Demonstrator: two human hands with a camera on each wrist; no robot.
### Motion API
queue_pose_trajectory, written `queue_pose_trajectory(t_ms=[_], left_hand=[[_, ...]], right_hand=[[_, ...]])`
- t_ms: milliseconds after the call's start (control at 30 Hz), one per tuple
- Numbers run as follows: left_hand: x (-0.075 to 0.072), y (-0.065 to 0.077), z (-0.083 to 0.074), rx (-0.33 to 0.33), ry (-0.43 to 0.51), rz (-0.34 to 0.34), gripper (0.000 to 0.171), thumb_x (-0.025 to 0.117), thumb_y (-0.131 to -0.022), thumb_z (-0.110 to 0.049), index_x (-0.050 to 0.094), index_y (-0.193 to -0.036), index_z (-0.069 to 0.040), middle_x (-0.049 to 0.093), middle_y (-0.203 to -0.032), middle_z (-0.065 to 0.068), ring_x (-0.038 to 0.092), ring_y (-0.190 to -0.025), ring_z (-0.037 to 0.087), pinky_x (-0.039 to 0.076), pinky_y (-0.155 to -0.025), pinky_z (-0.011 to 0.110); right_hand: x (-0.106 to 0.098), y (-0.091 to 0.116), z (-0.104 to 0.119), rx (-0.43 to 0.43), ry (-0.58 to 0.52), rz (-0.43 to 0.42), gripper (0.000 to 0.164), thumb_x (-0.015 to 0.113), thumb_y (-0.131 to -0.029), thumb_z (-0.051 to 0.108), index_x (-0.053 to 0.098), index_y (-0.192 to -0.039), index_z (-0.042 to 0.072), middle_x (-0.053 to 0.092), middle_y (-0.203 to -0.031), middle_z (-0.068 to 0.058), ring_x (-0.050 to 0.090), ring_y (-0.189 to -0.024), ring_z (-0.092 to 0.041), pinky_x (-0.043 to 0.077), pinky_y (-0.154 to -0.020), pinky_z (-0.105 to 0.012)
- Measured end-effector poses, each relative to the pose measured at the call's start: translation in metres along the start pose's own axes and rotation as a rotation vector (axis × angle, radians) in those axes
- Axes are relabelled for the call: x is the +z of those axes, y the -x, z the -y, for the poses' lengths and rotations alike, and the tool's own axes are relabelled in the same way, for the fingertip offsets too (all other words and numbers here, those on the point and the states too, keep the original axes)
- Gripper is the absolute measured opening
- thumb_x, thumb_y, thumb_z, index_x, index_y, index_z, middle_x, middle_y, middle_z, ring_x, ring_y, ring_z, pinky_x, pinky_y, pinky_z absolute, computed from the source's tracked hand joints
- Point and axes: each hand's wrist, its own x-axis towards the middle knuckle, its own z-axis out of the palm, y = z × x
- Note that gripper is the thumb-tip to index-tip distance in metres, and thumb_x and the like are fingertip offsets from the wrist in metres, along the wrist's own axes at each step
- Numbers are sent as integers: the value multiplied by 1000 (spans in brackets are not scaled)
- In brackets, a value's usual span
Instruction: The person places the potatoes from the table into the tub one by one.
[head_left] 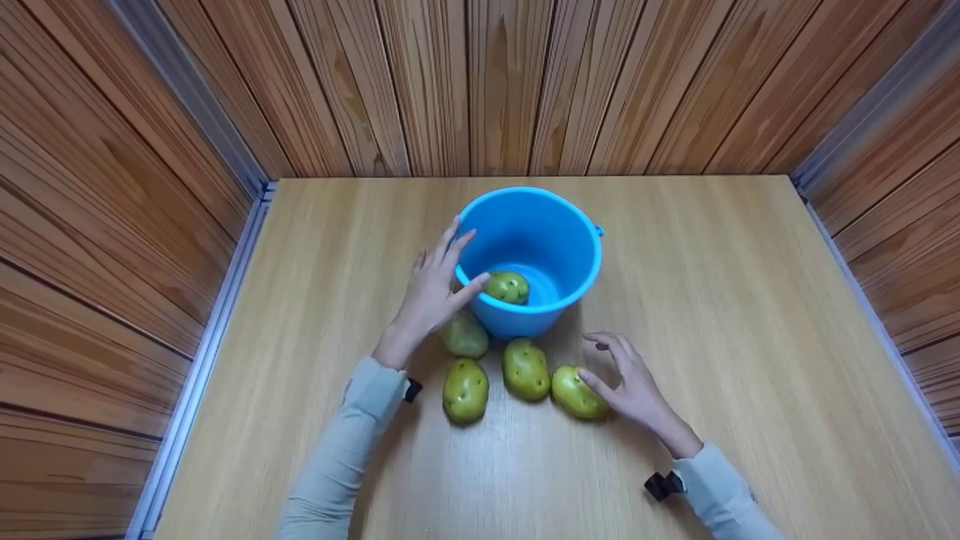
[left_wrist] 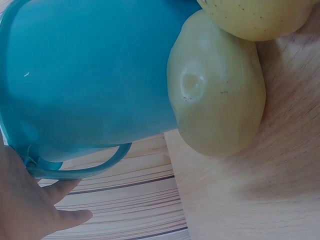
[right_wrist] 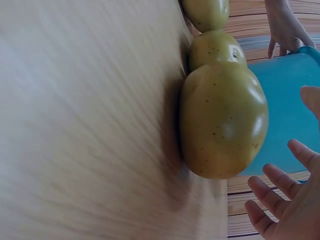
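A blue bucket stands upright with one green-yellow potato inside, at its near left side. My left hand is at the bucket's left rim, fingers spread and thumb by the near rim; in the left wrist view its fingers extend past the bucket's handle. Below that hand, a paler potato lies against the bucket. Two more potatoes, a left one and a middle one, lie in front. My right hand, fingers apart, hovers at the right-hand potato, holding nothing.
All of this is on a light wooden table. Brown wood-plank walls rise behind and at both sides, with a metal rail along the left edge. Dark wrist straps show under the sleeves.
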Motion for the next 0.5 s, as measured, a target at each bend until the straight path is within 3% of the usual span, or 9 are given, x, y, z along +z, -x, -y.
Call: queue_pose_trajectory(t_ms=[500], left_hand=[[0, 0, -1, -12, -3, 2, 69, 40, -88, -64, 17, -147, -36, -1, -156, -13, 14, -142, 19, 10, -111, 58]], right_hand=[[9, 8, -1, 25, 6, 33, 55, 71, -81, 28, 49, -130, 16, 47, -132, -2, 50, -115, -25, 39, -94, -52]])
